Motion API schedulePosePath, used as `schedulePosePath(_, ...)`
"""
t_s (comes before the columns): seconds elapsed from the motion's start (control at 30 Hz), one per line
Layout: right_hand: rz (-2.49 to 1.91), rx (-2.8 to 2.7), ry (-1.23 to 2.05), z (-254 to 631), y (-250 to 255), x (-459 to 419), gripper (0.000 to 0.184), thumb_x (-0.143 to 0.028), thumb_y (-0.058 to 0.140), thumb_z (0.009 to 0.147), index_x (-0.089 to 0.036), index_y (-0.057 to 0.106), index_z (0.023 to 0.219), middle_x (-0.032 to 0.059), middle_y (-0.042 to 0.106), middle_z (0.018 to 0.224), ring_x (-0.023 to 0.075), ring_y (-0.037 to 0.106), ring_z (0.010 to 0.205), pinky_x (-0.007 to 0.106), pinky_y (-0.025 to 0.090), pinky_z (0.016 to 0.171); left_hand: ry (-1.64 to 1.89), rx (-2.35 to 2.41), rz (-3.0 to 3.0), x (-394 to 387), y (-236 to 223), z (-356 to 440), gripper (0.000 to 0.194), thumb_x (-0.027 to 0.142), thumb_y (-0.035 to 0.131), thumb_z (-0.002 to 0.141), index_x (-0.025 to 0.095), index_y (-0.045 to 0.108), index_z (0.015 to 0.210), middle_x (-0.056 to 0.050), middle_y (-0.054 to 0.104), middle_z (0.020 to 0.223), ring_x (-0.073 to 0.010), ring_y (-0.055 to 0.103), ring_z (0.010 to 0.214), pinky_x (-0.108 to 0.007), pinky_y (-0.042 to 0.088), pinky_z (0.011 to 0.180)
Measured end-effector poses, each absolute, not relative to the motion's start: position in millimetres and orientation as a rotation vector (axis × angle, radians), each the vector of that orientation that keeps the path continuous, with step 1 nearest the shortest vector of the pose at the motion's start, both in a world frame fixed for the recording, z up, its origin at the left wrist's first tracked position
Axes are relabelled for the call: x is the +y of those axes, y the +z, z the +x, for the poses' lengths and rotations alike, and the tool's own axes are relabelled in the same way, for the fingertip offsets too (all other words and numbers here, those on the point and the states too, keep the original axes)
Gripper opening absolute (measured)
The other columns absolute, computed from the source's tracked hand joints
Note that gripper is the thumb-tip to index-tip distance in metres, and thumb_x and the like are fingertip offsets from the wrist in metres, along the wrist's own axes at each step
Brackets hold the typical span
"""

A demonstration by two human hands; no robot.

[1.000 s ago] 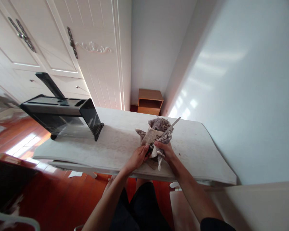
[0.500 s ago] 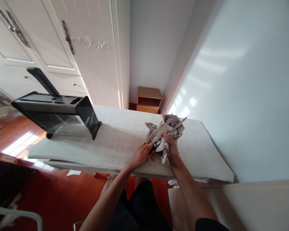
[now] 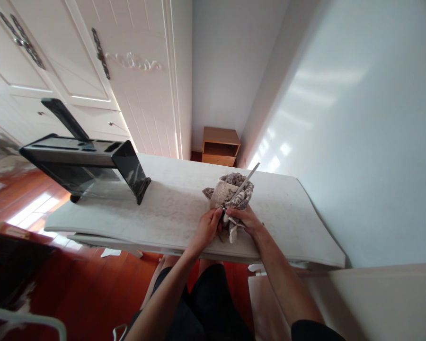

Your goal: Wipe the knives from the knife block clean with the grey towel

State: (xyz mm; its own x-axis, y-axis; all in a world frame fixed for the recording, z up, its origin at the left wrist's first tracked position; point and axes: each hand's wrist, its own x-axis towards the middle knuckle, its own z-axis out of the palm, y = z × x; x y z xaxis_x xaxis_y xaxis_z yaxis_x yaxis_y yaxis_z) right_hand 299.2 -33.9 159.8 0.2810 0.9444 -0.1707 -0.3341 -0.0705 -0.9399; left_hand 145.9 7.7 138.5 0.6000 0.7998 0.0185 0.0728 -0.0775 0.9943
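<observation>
Within the left grip point(image 3: 210, 226), fingers pinch the knife's dark handle; its blade point(image 3: 247, 180) slants beyond, against the cloth point(image 3: 230, 192) bunched in the right grip point(image 3: 244, 218).

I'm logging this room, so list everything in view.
Cloth: one, greyish, in hands
Blade: one, grey, against cloth
Rack: one, black, table's left
Table: one, white, centre
Cabinet: one, cream, upper left
Nightstand: one, brown, rear
Paper: one, white, below table
Walls: two, pale, rear and right
Floor: one, reddish, below
Rail: one, pale, lower left
Boxy thing: one, dark, left
Panel: one, beige, lower right
Left hand: one, on handle
Right hand: one, on cloth
Legs: two, dark shorts, bottom
</observation>
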Motion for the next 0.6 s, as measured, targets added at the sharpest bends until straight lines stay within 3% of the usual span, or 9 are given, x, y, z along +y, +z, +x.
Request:
schedulePosePath(0.23,-1.145,-0.682,1.128,294,157,-35,0.045,-0.022,0.091,0.051,-0.016,0.075,0.092,0.0047,0.076,0.09,0.0179,0.07,0.076,0.029,0.06,0.073,0.785,1.064,2.08,-2,138,143,0.043,0.041,0.03,0.103,0.016,0.06,0.085,-0.009,0.066,0.082,-0.0197,0.059,0.075,-0.029,0.036,0.067)
schedulePosePath(0.6,-1.061,-0.409,1.125,291,160,-33,0.039,-0.023,0.088,0.046,-0.014,0.07,0.08,0.0013,0.071,0.07,0.0147,0.062,0.053,0.025,0.055,0.048,0.693,1.094,2.274,-9,143,146,0.03,0.037,0.043,0.102,0.015,0.063,0.102,-0.012,0.07,0.095,-0.0245,0.066,0.09,-0.031,0.044,0.074)
